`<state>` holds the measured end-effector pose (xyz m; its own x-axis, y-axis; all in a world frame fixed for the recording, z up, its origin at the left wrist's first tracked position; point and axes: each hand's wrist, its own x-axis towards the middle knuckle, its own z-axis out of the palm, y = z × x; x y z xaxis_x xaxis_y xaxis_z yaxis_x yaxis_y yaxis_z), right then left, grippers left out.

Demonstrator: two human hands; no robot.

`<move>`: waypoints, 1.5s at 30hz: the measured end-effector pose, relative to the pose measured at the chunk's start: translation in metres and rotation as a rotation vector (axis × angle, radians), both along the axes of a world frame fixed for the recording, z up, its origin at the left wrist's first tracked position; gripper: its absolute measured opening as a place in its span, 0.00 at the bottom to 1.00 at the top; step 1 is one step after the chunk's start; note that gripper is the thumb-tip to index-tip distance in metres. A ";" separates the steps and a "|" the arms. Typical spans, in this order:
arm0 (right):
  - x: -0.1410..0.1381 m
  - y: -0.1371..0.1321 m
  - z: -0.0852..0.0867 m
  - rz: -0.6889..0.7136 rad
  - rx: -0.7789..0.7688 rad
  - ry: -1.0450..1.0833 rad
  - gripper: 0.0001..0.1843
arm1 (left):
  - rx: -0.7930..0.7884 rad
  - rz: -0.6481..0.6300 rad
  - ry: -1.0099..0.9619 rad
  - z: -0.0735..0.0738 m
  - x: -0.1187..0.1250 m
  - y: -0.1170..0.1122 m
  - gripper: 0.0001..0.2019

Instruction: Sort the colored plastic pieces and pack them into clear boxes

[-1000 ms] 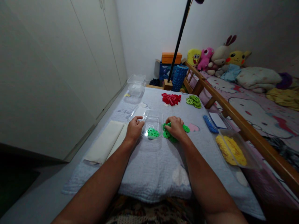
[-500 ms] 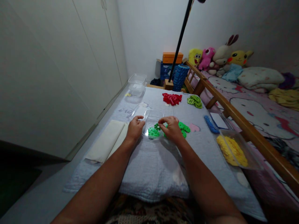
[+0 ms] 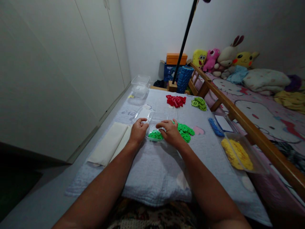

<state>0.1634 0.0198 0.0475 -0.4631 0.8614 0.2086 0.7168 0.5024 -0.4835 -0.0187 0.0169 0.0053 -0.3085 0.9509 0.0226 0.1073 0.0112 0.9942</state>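
My left hand (image 3: 138, 131) grips the left wall of a clear plastic box (image 3: 154, 117), thumb and fingers closed on it. Inside the box lie several green flower-shaped plastic pieces (image 3: 154, 135). Over the box's right side hovers my right hand (image 3: 169, 131), its fingers bent and apart, with no piece visible in them. Just right of that hand, a pile of green flower-shaped pieces (image 3: 186, 130) rests on the cloth, partly hidden by the hand. Behind the box a clear lid-like plastic piece (image 3: 138, 115) lies on the cloth.
Red pieces (image 3: 176, 101) and lime-green pieces (image 3: 199, 104) are heaped at the back. On the right are a container of yellow pieces (image 3: 235, 154) and blue pieces (image 3: 215, 127), beside a wooden bed rail (image 3: 228, 109). A folded cream cloth (image 3: 108, 143) lies left; an empty-looking clear tub (image 3: 140, 84) stands back left.
The green piece pinched in my right hand has left its fingers, which have spread and shifted slightly left over the box. My left hand stays on the box wall.
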 end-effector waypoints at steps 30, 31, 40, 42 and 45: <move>0.065 0.019 -0.003 -0.089 -0.072 -0.259 0.06 | -0.010 0.016 0.017 -0.004 -0.001 0.002 0.18; 0.066 0.020 -0.003 -0.081 -0.081 -0.238 0.06 | -0.011 0.015 0.015 -0.003 0.000 0.001 0.18; 0.071 0.023 0.006 -0.096 -0.182 -0.173 0.09 | -0.010 0.019 0.018 0.002 0.001 -0.001 0.18; 0.073 0.023 0.007 -0.111 -0.179 -0.143 0.09 | -0.007 0.016 0.021 0.002 0.001 -0.001 0.18; 0.078 0.023 0.010 -0.111 -0.197 -0.018 0.06 | -0.003 0.012 0.021 0.001 0.001 -0.001 0.18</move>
<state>0.2419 0.0432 0.0579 -0.3652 0.9306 0.0242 0.7717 0.3171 -0.5513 -0.0176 0.0160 0.0063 -0.3191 0.9474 0.0260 0.1280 0.0159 0.9916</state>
